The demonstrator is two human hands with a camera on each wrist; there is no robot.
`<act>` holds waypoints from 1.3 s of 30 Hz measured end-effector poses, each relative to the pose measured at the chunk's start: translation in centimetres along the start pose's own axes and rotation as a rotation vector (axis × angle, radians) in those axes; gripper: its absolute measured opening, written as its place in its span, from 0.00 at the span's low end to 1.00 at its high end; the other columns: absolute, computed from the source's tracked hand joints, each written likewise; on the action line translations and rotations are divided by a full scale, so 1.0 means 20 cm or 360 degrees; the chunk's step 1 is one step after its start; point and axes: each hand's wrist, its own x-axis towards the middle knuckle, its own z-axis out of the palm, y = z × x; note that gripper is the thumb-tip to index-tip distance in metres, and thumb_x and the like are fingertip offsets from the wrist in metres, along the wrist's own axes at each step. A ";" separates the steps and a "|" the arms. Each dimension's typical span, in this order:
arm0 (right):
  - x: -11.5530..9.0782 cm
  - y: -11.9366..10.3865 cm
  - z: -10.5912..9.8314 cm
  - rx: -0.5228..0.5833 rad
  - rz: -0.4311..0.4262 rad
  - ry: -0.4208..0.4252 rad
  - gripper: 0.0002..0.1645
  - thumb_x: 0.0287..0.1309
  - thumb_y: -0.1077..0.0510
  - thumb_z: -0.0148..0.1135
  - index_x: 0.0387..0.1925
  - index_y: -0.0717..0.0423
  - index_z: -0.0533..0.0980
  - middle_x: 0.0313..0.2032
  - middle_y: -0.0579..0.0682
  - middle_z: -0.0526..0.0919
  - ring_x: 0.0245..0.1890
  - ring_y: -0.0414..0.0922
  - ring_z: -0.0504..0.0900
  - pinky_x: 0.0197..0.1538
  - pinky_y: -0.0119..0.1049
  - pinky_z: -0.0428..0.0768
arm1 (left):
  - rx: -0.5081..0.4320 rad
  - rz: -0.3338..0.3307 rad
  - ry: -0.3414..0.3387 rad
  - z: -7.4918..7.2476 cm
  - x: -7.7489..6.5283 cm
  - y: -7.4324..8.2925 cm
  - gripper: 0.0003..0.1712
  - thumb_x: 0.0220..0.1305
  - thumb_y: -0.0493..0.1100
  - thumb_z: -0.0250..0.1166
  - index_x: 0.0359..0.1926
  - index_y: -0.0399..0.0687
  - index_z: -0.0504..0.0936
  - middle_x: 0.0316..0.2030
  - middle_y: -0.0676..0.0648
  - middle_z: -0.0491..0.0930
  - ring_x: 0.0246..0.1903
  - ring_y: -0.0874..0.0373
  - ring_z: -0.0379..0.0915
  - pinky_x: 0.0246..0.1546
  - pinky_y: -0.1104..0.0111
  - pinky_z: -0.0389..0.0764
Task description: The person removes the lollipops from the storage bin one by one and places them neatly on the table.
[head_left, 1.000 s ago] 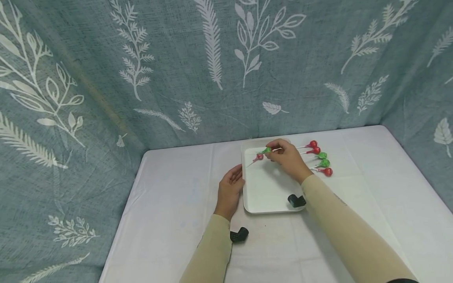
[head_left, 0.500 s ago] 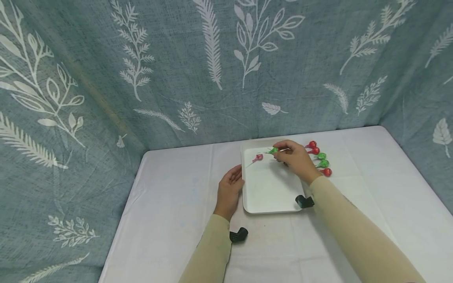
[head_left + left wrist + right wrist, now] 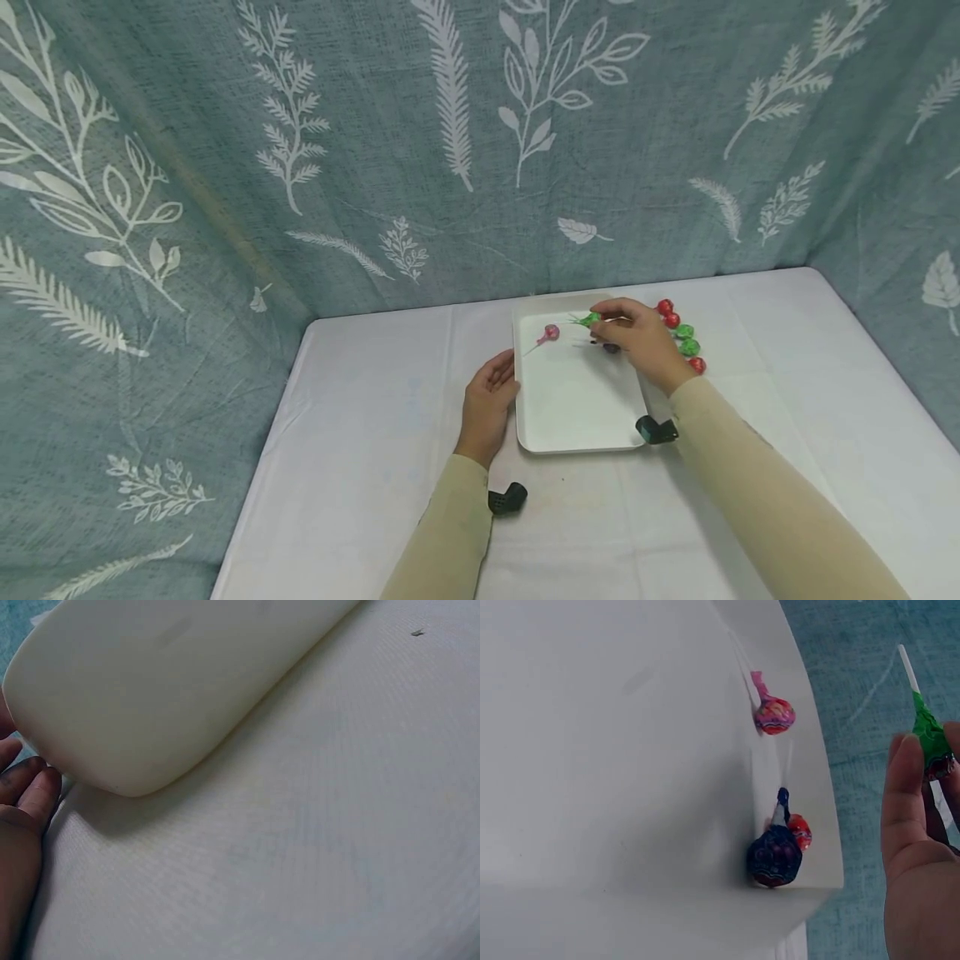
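My right hand (image 3: 633,337) pinches a green-wrapped lollipop (image 3: 930,739) between thumb and fingers, above the far part of a white tray (image 3: 577,400). The lollipop's white stick points away from the fingertips. Inside the tray lie a pink lollipop (image 3: 774,715), a dark blue one (image 3: 775,856) and a red one (image 3: 800,831) partly hidden behind it. My left hand (image 3: 487,408) rests against the tray's left outer wall, its fingers lying along the side; in the left wrist view only the fingers (image 3: 41,796) and part of the palm show.
Several red and green lollipops (image 3: 689,347) lie in a row on the white tabletop just right of the tray, their sticks hidden by my right hand. A blue-green leaf-patterned curtain (image 3: 360,167) hangs behind the table and along its sides.
My right hand has moved to the right with the green lollipop, uncovering the dark lollipop in the tray and covering the sticks of the row beside it. The left hand stays put.
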 end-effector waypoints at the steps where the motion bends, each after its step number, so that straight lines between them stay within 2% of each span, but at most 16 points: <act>1: 0.00 0.00 -0.01 -0.0001 -0.0002 -0.0001 0.24 0.78 0.58 0.66 0.68 0.66 0.78 0.58 0.60 0.83 0.54 0.53 0.87 0.61 0.51 0.86 | 0.0002 0.0001 0.0001 0.00 0.00 0.00 0.28 0.77 0.30 0.60 0.74 0.41 0.76 0.69 0.44 0.80 0.69 0.53 0.75 0.68 0.68 0.78; 6: -0.01 -0.01 -0.04 0.0002 0.0000 -0.0012 0.25 0.77 0.58 0.67 0.68 0.66 0.78 0.57 0.60 0.85 0.52 0.49 0.88 0.61 0.50 0.86 | 0.0003 0.0012 0.0002 0.00 0.01 0.00 0.28 0.76 0.30 0.60 0.74 0.41 0.77 0.69 0.44 0.80 0.70 0.53 0.75 0.68 0.68 0.77; 14: -0.01 0.02 -0.09 -0.0101 0.0043 0.0009 0.25 0.77 0.56 0.67 0.67 0.65 0.78 0.59 0.58 0.83 0.54 0.46 0.86 0.60 0.34 0.81 | -0.0001 0.0015 0.0009 0.00 0.02 -0.01 0.27 0.77 0.30 0.61 0.74 0.42 0.77 0.68 0.45 0.80 0.69 0.54 0.75 0.68 0.68 0.77; 22: -0.05 0.03 -0.16 -0.0129 0.0061 -0.0004 0.26 0.77 0.56 0.67 0.68 0.67 0.77 0.59 0.61 0.84 0.54 0.49 0.88 0.63 0.39 0.83 | -0.0010 0.0012 0.0022 0.02 0.02 -0.01 0.28 0.76 0.30 0.61 0.74 0.40 0.77 0.68 0.44 0.80 0.70 0.52 0.75 0.69 0.67 0.77; 25: -0.06 0.02 -0.18 -0.0120 0.0069 -0.0001 0.27 0.78 0.55 0.66 0.69 0.67 0.77 0.59 0.62 0.84 0.54 0.51 0.89 0.61 0.37 0.85 | 0.0007 0.0005 0.0028 0.02 0.02 0.00 0.28 0.77 0.30 0.61 0.74 0.41 0.77 0.68 0.45 0.80 0.69 0.53 0.75 0.68 0.67 0.77; 27: -0.07 0.02 -0.19 -0.0104 0.0063 0.0006 0.26 0.78 0.56 0.66 0.69 0.67 0.77 0.59 0.62 0.84 0.53 0.52 0.89 0.61 0.40 0.86 | 0.0005 0.0008 0.0026 0.03 0.02 0.00 0.28 0.77 0.31 0.61 0.75 0.41 0.76 0.69 0.44 0.80 0.70 0.53 0.75 0.69 0.67 0.77; 32: -0.07 0.05 -0.21 -0.0124 0.0029 0.0044 0.25 0.78 0.57 0.65 0.68 0.68 0.77 0.60 0.62 0.82 0.52 0.49 0.87 0.57 0.40 0.89 | -0.0015 0.0023 0.0020 0.02 0.03 -0.01 0.28 0.77 0.31 0.60 0.75 0.42 0.76 0.69 0.45 0.79 0.70 0.53 0.74 0.69 0.68 0.77; 34: -0.08 0.06 -0.22 -0.0143 0.0021 0.0061 0.24 0.78 0.58 0.65 0.67 0.67 0.78 0.61 0.62 0.81 0.52 0.47 0.85 0.56 0.37 0.89 | -0.0022 0.0022 0.0017 0.02 0.03 -0.02 0.28 0.77 0.31 0.61 0.75 0.42 0.76 0.69 0.45 0.79 0.70 0.53 0.74 0.69 0.68 0.76; 39: -0.11 0.09 -0.23 -0.0148 0.0032 0.0081 0.24 0.77 0.58 0.65 0.68 0.66 0.78 0.62 0.61 0.81 0.53 0.46 0.84 0.58 0.39 0.88 | -0.0035 0.0016 0.0014 0.02 0.03 -0.02 0.28 0.77 0.31 0.61 0.75 0.41 0.76 0.70 0.44 0.79 0.71 0.52 0.73 0.70 0.67 0.76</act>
